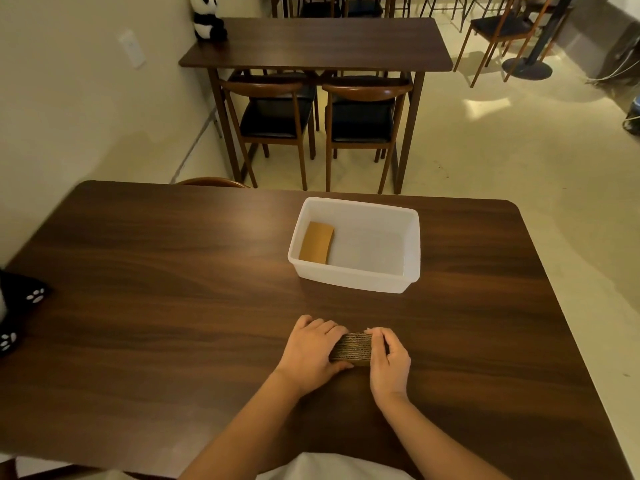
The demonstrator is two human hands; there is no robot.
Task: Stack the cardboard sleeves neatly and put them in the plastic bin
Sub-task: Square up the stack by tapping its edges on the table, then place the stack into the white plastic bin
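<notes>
A stack of brown corrugated cardboard sleeves (354,350) stands on edge on the dark wooden table (173,289), near its front. My left hand (311,351) presses against the stack's left side and my right hand (389,362) grips its right side, so both hands squeeze it between them. Farther back, slightly right of centre, sits a white plastic bin (410,251). Inside the bin, against its left wall, lies one flat brown sleeve (317,242); the remainder of the bin floor is bare.
A black and white plush toy (20,306) lies at the table's left edge. Beyond the table stand two wooden chairs (360,123) and a second dark table (318,43) with a panda toy (207,19) on it. Pale floor lies to the right.
</notes>
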